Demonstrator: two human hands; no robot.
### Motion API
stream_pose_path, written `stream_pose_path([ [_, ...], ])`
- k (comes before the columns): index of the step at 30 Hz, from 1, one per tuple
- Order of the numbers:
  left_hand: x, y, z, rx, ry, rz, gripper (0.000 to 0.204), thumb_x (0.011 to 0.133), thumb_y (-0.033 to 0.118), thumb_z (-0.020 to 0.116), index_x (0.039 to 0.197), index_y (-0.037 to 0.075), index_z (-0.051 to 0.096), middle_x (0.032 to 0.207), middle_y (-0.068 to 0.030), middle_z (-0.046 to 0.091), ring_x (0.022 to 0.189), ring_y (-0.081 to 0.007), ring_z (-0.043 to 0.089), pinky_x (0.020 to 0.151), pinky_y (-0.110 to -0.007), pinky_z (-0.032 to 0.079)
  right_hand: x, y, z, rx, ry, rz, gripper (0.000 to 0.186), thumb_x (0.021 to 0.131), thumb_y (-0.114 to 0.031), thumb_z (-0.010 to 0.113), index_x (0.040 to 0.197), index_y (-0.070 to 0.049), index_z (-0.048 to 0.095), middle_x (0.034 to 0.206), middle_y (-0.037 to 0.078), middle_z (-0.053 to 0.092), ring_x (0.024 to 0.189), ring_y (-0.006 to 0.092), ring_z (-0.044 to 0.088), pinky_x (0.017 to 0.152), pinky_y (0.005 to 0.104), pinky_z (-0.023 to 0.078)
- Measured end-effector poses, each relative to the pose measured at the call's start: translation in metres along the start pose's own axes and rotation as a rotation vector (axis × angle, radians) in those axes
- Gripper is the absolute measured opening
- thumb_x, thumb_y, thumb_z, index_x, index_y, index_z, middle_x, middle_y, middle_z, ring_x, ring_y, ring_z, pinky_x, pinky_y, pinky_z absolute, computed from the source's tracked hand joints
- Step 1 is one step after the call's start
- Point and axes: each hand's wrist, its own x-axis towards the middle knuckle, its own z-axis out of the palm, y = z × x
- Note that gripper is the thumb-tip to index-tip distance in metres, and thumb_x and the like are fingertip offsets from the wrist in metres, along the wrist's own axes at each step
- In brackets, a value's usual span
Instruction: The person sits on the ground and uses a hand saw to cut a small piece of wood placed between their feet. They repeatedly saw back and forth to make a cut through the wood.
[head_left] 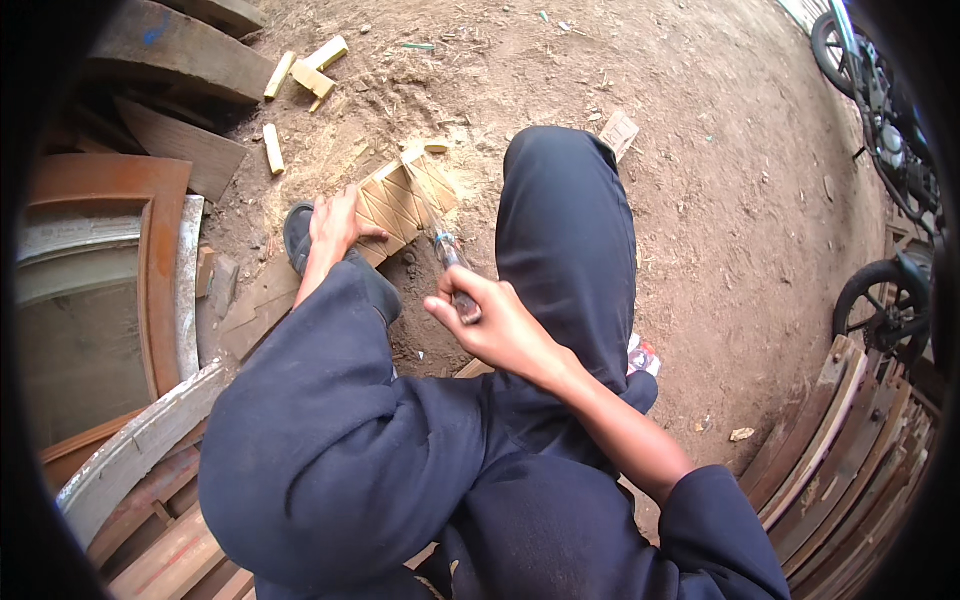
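A light wooden board [392,207] marked with crossing diagonal lines lies low over the ground, ahead of my knees. At its left edge my left hand [334,228] holds it down, with the thumb stretched across the top and the fingers pointing away from me. My right hand [492,322] is closed around the dark handle of a handsaw [447,247]. Its thin, blurred blade runs forward from a blue-marked collar to the board's right part. Pale sawdust is scattered about the board. My dark sandal [297,236] is beside my left hand.
Several short cut wood blocks [312,77] lie on the dirt ahead to the left. A brown wooden frame [160,260] and stacked timber [175,50] line the left side. Wooden slats [840,450] stand at lower right, with motorbikes [888,140] beyond.
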Motion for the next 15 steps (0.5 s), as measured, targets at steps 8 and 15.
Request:
stream_pose_path([
  [8, -0.02, -0.013, 0.004, 0.036, 0.177, 0.06, 0.09, 0.059, 0.051, 0.082, 0.129, 0.005, 0.047, 0.123, -0.0148, 0.051, 0.12, -0.0316, 0.046, 0.105, -0.04, 0.035, -0.059, 0.01, -0.074, 0.14, 0.063, 0.018, 0.034, 0.092, -0.016, 0.061, 0.123, -0.004, 0.055, 0.104, 0.015, 0.066, 0.09, 0.0234, 0.068, 0.082, 0.0358, 0.055],
  [15, -0.013, -0.008, 0.008, 0.007, 0.225, 0.093, 0.089, 0.059, 0.055, 0.081, 0.125, 0.004, 0.048, 0.12, -0.0146, 0.054, 0.118, -0.0301, 0.048, 0.104, -0.039, 0.036, -0.123, 0.263, -0.18, 0.009, 0.713, 0.863, 0.021, 0.091, -0.011, 0.054, 0.11, -0.002, 0.058, 0.081, 0.009, 0.063, 0.064, 0.0181, 0.063, 0.061, 0.0293, 0.055],
])
